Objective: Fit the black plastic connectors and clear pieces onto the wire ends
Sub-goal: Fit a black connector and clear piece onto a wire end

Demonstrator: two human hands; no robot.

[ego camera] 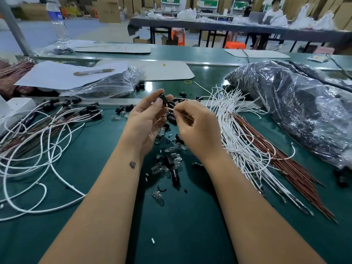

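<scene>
Green worktop (pixel 99 149) fills the view, and at far right sits a big crinkled plastic bag (pixel 297 111) of dark parts, bulging toward the middle. Just left of it, a thick fan of loose wires (pixel 245 141), white and reddish-brown, runs from the far middle down toward the near right. Over on the left, a tangle of finished wires (pixel 47 126) loops across the worktop, black connectors already on their far ends. A smaller clear bag (pixel 106 86) lies far left of centre, part under a white sheet (pixel 57 73) with a pen (pixel 94 71) on top. Now the action, dead centre: both hands are up above the worktop, close together. The left hand (pixel 146 119) has its fingers curled, thumb and fingertips pinching a black connector (pixel 163 99). The right hand (pixel 198 126) is curled too, pinching a white wire (pixel 183 111) whose end points at that connector, just beside it; whether it has entered I cannot tell. Beneath the hands, a scatter of black connectors (pixel 174 172) and clear pieces (pixel 158 197) lies near centre, with tiny white bits (pixel 153 241) closer in.
</scene>
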